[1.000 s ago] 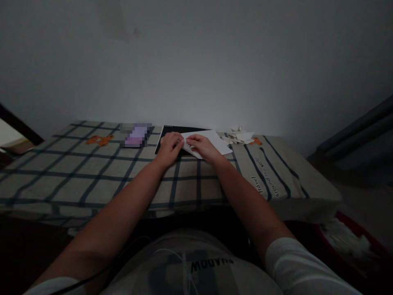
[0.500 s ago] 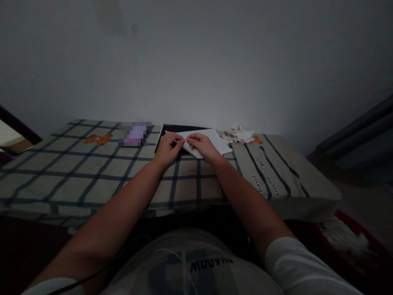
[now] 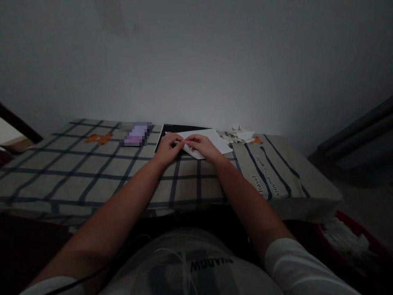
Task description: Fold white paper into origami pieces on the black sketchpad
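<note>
A white sheet of paper (image 3: 215, 140) lies partly folded over a black notebook (image 3: 172, 128) near the far edge of the table. My left hand (image 3: 169, 147) pinches the paper's near left part between thumb and fingers. Close against it, my right hand (image 3: 201, 145) is closed on the same paper, its fingertips almost meeting the left ones. A folded flap shows under the right hand. The fingers hide the exact spot where the paper is gripped.
Left of the notebook lies a phone (image 3: 136, 134), its screen blurred out. Folded paper pieces (image 3: 240, 134) sit at the right. A checked cloth (image 3: 123, 172) covers the table, which meets the wall (image 3: 196, 61). Below right stands a red bin (image 3: 344, 217) holding crumpled paper.
My right fingers have shifted slightly left, closer to the left fingertips, and the flap under them has changed shape a little. The left hand stays nearly in place.
</note>
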Motion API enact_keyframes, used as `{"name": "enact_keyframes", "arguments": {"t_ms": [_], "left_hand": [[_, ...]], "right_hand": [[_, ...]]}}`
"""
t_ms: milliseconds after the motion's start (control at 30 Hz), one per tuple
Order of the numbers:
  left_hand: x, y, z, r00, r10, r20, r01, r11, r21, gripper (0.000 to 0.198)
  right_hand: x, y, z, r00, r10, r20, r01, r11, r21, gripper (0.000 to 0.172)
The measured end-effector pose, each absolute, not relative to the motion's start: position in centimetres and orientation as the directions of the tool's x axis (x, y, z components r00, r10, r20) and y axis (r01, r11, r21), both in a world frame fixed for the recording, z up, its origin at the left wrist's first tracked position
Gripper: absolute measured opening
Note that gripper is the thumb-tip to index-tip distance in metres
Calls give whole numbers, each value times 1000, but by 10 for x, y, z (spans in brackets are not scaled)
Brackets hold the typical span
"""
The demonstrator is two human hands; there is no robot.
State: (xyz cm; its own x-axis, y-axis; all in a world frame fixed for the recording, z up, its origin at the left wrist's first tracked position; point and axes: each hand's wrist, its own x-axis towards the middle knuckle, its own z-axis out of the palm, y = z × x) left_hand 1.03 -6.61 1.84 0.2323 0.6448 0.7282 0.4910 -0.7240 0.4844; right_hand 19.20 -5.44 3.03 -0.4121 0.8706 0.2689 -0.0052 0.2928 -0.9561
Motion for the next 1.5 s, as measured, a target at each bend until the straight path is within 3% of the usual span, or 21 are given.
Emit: {"name": "enact_keyframes", "arguments": {"t_ms": [400,667,800,1100,1333,1500], "left_hand": [[12,-65,18,159,759,632,443,-627,641,16],[11,-65,19,122,773,622,471,-597,650,18],[12,-67,20,128,784,607,477,-586,656,17],[11,-66,18,132,796,591,481,-573,664,18],[12,-63,15,115,807,579,483,-554,678,18],[11,-64,16,125,796,593,467,-574,673,18]], "right_hand": [[185,-49,20,-388,842,374,38,420,-907,14],[189,-51,23,-378,884,275,-23,288,-957,23],[191,-54,28,-369,898,238,-8,254,-967,19],[190,-54,27,-378,894,239,-19,251,-968,21],[190,-52,26,-364,865,345,18,377,-926,20],[190,-54,27,-360,880,309,-8,328,-945,25]]}}
